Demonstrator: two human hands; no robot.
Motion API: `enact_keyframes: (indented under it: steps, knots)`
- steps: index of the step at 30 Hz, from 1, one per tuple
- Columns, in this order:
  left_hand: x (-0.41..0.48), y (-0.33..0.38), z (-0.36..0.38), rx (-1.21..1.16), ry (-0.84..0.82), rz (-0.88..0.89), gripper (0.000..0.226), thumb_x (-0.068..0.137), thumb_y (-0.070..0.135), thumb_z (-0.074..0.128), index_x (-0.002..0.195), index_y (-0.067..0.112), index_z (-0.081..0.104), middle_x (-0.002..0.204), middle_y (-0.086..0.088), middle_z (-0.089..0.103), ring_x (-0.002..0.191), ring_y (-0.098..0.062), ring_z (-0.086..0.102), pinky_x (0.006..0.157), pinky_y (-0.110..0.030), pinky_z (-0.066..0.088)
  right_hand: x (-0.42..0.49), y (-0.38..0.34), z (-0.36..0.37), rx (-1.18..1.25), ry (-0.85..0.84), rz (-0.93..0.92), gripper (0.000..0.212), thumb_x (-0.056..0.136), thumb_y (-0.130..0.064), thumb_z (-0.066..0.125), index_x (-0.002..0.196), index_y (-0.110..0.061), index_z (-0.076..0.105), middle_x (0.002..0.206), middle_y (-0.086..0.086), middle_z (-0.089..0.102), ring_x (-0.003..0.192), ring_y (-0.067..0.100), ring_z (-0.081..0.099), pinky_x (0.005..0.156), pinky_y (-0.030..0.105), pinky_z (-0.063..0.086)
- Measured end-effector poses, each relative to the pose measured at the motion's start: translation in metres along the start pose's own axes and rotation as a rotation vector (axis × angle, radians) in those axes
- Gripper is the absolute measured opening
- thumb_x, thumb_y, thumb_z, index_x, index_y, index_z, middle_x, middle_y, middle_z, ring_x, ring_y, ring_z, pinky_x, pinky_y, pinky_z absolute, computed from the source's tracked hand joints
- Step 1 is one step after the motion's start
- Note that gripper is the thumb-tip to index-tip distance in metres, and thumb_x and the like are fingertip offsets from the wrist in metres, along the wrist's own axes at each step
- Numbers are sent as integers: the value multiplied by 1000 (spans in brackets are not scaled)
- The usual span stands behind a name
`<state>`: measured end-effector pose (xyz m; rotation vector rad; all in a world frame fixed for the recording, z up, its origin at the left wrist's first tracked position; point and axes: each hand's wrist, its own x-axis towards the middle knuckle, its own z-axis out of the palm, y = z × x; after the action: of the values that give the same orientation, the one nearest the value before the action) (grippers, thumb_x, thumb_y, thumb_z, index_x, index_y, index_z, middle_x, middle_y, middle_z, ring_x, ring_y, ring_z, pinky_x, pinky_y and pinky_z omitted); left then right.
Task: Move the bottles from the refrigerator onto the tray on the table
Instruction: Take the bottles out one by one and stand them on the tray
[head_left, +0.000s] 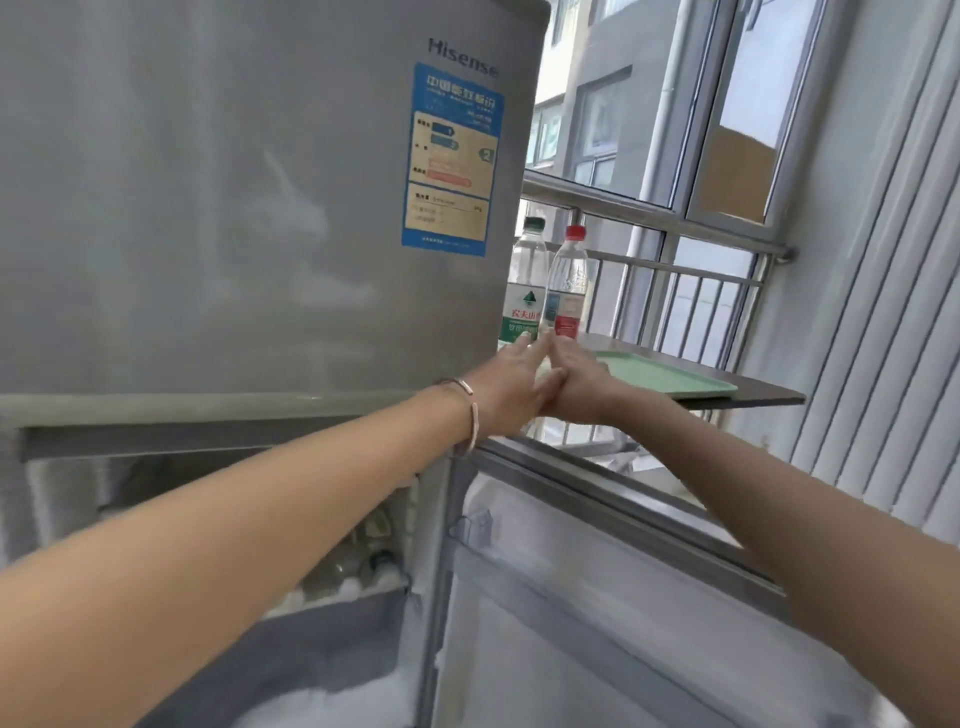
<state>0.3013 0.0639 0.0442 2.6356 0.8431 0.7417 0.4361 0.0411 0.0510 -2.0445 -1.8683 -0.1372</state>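
Two clear water bottles stand upright at the near end of the light green tray (670, 376) on the dark table (758, 393). One has a green cap and green label (525, 291), the other a red cap and red label (567, 291). My left hand (511, 387) reaches out with straight fingers, and its tips touch the bottom of the green-label bottle. Beside it, my right hand (584, 384) is at the base of the red-label bottle, whose bottom it hides. The two hands touch. More bottles (374, 561) lie in the open lower compartment of the refrigerator (234, 208).
The silver refrigerator's upper door is closed and fills the left. Its lower door (597, 597) swings open under my right arm. Behind the table there are a metal railing (675, 270) and windows, and a ribbed white wall stands on the right.
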Motion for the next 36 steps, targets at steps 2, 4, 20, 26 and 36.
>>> enact_keyframes:
  steps: [2,4,20,26,36]
  knots:
    - [-30,-11,0,47,-33,-3,63,102,38,29,155,14,5,163,-8,6,151,-20,5,122,-30,6,-13,-21,19,-73,-48,-35,125,46,-77,54,153,-22,20,155,8,32,141,29,33,116,45,29]
    - [-56,-23,2,56,-60,-1,61,102,34,30,154,11,8,162,-11,12,150,-21,11,120,-27,8,-18,-34,45,-152,-95,-65,132,38,-82,40,152,-19,23,150,11,38,136,31,39,112,43,34]
    - [-192,-246,87,141,-195,-607,67,98,51,27,155,22,4,163,-8,4,151,-26,4,122,-39,11,-2,-150,298,-17,-608,-192,95,83,-33,70,155,-18,9,156,10,33,138,31,38,109,36,33]
    - [-212,-334,93,216,-28,-984,74,96,41,41,154,25,-3,162,-14,-3,148,-40,7,118,-47,21,34,-198,373,23,-652,-261,103,82,-31,72,155,-27,0,163,12,5,148,34,17,119,42,21]
    - [-202,-373,112,309,119,-1071,78,94,42,46,154,19,2,160,-17,11,142,-38,28,110,-48,34,54,-203,415,-198,-219,-400,53,87,12,44,138,-5,42,142,27,34,125,45,43,90,47,51]
